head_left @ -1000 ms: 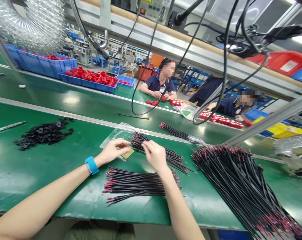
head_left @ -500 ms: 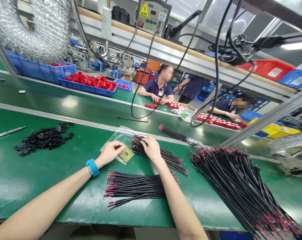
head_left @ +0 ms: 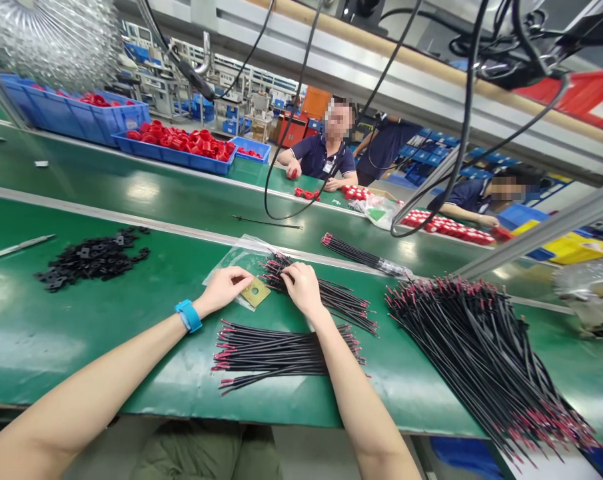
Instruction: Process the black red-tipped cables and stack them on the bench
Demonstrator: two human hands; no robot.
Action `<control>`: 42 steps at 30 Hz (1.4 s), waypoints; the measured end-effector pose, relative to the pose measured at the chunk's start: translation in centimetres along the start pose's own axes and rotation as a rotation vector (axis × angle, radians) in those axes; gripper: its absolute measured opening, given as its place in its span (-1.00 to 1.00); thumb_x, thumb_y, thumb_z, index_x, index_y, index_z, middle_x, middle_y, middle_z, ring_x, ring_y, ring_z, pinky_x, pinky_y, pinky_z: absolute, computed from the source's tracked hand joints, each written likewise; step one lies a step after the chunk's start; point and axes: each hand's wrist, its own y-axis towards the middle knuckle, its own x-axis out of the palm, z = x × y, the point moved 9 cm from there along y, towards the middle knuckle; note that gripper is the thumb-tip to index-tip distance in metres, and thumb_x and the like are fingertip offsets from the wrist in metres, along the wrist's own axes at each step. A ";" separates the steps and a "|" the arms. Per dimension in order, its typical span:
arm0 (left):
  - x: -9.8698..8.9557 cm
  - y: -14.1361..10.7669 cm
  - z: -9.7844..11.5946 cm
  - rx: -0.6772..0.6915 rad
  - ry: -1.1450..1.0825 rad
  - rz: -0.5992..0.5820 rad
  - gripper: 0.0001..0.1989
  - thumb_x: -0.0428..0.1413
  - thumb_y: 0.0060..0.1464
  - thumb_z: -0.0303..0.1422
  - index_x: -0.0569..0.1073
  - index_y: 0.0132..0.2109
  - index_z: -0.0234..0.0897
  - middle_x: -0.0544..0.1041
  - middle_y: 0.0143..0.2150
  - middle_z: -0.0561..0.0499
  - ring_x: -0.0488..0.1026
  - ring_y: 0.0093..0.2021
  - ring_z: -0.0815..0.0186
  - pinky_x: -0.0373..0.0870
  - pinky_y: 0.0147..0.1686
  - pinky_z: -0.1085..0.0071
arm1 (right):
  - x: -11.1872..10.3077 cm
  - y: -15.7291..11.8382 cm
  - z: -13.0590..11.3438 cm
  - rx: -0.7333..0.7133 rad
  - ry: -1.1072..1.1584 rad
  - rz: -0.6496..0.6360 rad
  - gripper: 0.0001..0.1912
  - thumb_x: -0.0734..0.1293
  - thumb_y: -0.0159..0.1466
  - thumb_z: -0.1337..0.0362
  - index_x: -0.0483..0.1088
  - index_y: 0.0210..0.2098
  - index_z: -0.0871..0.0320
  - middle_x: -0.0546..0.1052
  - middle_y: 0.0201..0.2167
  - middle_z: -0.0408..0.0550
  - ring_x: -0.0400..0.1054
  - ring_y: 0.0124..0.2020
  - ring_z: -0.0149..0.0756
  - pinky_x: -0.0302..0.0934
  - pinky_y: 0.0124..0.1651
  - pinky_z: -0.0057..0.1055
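Observation:
My left hand [head_left: 227, 289], with a blue band at the wrist, is closed in a pinch at the edge of a flat yellowish square plate with a round hole [head_left: 262, 295]. That plate lies over a clear plastic bag [head_left: 227, 257]. Just to the right, my right hand [head_left: 302, 287] has its fingers closed on black cable near the left end of a cable bundle [head_left: 345, 301]; its fingertips partly hide what they grip. A second bundle of black cables with red wire ends [head_left: 276, 353] lies nearer me, partly under my right forearm.
A large cable pile [head_left: 471, 353] covers the right side. Small black clips [head_left: 94, 259] are heaped at left, near a pen-like tool [head_left: 16, 248]. A bagged cable bundle [head_left: 356, 255] lies behind. Blue bins of red parts [head_left: 176, 150] and co-workers are across the bench; a cord [head_left: 267, 180] hangs down.
My view has tilted down, showing more of my lap. Both hands stay almost in place at the plate and cables. Across the bench, a co-worker's hands have moved apart, one with a red part.

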 end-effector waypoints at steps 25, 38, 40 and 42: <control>1.0 -0.3 2.6 0.040 -0.376 -0.040 -0.74 0.26 -0.01 -0.28 0.60 -0.20 -0.37 0.56 -0.24 -0.08 0.50 -0.23 0.28 0.42 -0.18 0.42 | -1.3 -0.6 -6.7 -0.189 0.287 -0.017 -0.78 0.17 0.41 0.32 0.45 -0.18 0.21 0.46 -0.35 -0.01 0.27 -0.33 -0.30 0.19 -0.23 -0.38; -19.1 -0.1 -5.7 -0.410 1.138 0.454 -0.55 -0.07 0.21 -0.26 0.49 -0.12 -0.66 0.43 -0.08 -0.46 0.33 0.00 -0.17 0.29 -0.09 0.02 | -4.6 0.2 -1.6 -0.193 -0.265 0.141 -0.78 0.20 0.40 0.36 0.49 -0.23 0.21 0.48 -0.36 -0.01 0.26 -0.29 -0.28 0.03 -0.16 -0.32; -19.9 -0.8 -7.2 -0.471 1.151 0.439 -0.59 -0.06 0.17 -0.37 0.48 -0.16 -0.75 0.41 -0.11 -0.51 0.33 -0.02 -0.21 0.31 -0.14 -0.02 | -2.4 -0.1 -0.5 -0.155 -0.260 0.058 -0.78 0.21 0.39 0.35 0.50 -0.25 0.20 0.48 -0.36 -0.02 0.26 -0.32 -0.30 0.02 -0.19 -0.33; -19.8 -1.1 -7.9 -0.495 1.158 0.408 -0.65 -0.11 0.15 -0.49 0.47 -0.18 -0.77 0.41 -0.13 -0.49 0.35 -0.04 -0.18 0.33 -0.17 0.03 | -1.0 -0.4 0.2 -0.112 -0.249 0.004 -0.78 0.22 0.39 0.35 0.51 -0.25 0.19 0.48 -0.35 -0.02 0.26 -0.32 -0.30 0.02 -0.21 -0.34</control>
